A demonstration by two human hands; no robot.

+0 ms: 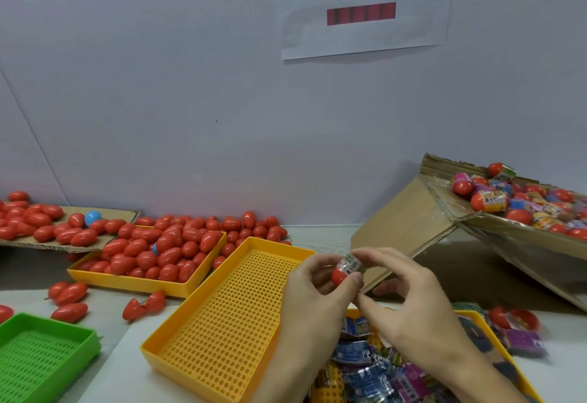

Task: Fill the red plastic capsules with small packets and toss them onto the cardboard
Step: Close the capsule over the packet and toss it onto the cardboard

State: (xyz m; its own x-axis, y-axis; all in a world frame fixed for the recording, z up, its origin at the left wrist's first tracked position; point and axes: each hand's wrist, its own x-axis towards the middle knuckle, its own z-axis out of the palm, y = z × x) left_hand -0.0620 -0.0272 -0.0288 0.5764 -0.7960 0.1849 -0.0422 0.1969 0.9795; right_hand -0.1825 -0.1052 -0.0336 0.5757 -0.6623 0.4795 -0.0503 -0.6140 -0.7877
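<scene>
Capsule [341, 274] pinched in left hand [313, 288] fingertips, packet [350, 263] protruding on top; right hand [409, 301] fingers touching packet.

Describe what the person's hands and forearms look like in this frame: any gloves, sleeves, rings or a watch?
Both hands are bare: no gloves on the left hand or the right hand. No rings show on the visible fingers, and no watch or band at either wrist. The forearms are uncovered as far as the bottom edge of the head view, so no sleeve is visible. Nails look short and unpainted.
</scene>
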